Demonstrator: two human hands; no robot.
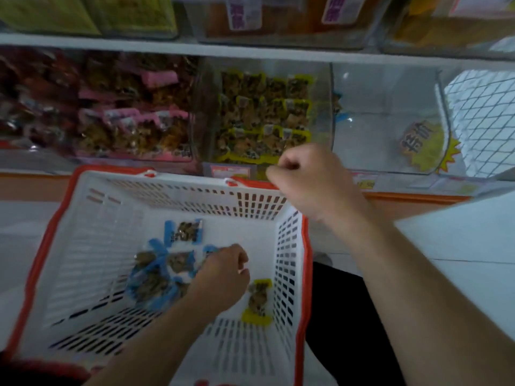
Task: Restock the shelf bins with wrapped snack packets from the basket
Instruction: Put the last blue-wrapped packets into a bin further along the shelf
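Reaching into the white perforated plastic basket with the orange rim, the left hand lies among the blue-edged clear snack packets heaped on the basket floor; its fingers curl down onto the heap, but blur and the hand's own back hide whether they pinch one. One more blue-edged packet lies apart, nearer the far wall. A yellow-edged clear snack packet lies just beside the left wrist, by the right wall. The right hand hovers over the basket's far right corner, fingers curled tight; nothing shows in its grip. Behind it, the clear shelf bin of yellow-edged packets stands between a clear bin of pink-edged packets and a nearly bare clear bin. A yellow starburst sticker on that bin carries dark characters, too blurred to read. Upper-shelf labels are cut off and illegible.
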